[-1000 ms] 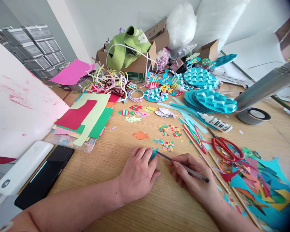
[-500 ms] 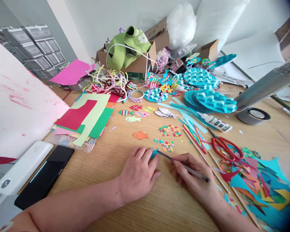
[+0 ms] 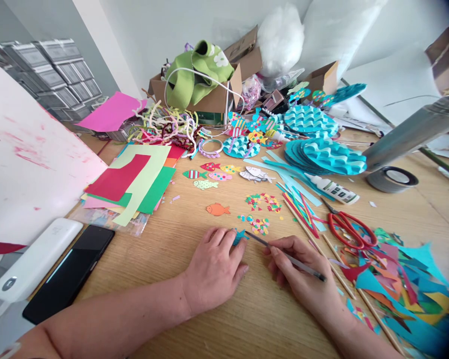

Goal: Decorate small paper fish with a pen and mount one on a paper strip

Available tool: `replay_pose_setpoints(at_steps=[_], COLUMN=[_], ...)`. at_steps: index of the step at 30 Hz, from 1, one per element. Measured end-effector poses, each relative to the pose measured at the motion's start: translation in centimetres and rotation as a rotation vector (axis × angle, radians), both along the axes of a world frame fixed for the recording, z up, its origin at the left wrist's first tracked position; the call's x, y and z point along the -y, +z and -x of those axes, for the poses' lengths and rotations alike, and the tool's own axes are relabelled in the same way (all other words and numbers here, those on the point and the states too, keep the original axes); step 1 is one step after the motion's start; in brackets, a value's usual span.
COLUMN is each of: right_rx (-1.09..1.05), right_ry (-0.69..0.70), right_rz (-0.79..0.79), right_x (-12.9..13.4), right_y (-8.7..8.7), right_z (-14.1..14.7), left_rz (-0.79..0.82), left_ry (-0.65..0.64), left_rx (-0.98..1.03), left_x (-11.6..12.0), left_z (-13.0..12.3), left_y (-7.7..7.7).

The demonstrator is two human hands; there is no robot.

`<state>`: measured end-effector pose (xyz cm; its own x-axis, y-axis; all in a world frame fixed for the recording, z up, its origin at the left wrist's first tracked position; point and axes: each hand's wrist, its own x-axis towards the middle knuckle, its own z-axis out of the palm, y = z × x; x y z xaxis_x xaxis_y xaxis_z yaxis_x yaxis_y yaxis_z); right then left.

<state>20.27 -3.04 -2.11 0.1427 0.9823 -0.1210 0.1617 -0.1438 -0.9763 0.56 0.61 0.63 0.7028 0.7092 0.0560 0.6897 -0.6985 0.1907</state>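
Note:
My left hand (image 3: 217, 264) rests on the table with its fingers bent over a small blue paper fish (image 3: 240, 236), holding it down; part of the fish is hidden beneath the fingers. A slim pen (image 3: 298, 263) with a clear barrel is pinched in my right hand (image 3: 301, 271), its tip at the right end of the blue fish. Just beyond my hands lie a plain orange paper fish (image 3: 217, 209), a cluster of paper dots (image 3: 260, 226) and a cluster of small paper triangles (image 3: 265, 202). Several decorated paper fish (image 3: 220, 176) lie farther back.
To the right are red-handled scissors (image 3: 351, 229), a glue bottle (image 3: 333, 189), wooden sticks (image 3: 376, 319), paper scraps (image 3: 407, 284) and a metal flask (image 3: 415, 129). Coloured paper sheets (image 3: 157, 192), a phone (image 3: 69, 274) and a white power bank (image 3: 37, 259) lie left. Pipe cleaners (image 3: 164, 127) heap behind.
The pen tip has shifted very slightly right at the blue fish's end, my right hand moving with it. My left hand stays in place.

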Motion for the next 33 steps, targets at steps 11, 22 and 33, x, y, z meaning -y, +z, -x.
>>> replay_pose_setpoints(at_steps=[11,22,33], right_rx=[-0.014,-0.027,-0.012], right_ry=[0.016,0.083,0.093], right_rz=[-0.012,0.031,0.031], right_x=[0.04,0.18,0.10], right_y=[0.24,0.09,0.09], right_z=[-0.06,-0.15,-0.10], left_rz=[-0.007,-0.004,-0.013], left_ry=[-0.002,-0.001,0.001], left_rx=[0.007,0.009,0.010], left_x=[0.02,-0.05,0.10], left_z=[0.00,-0.01,0.03], left_y=[-0.09,-0.05,-0.09])
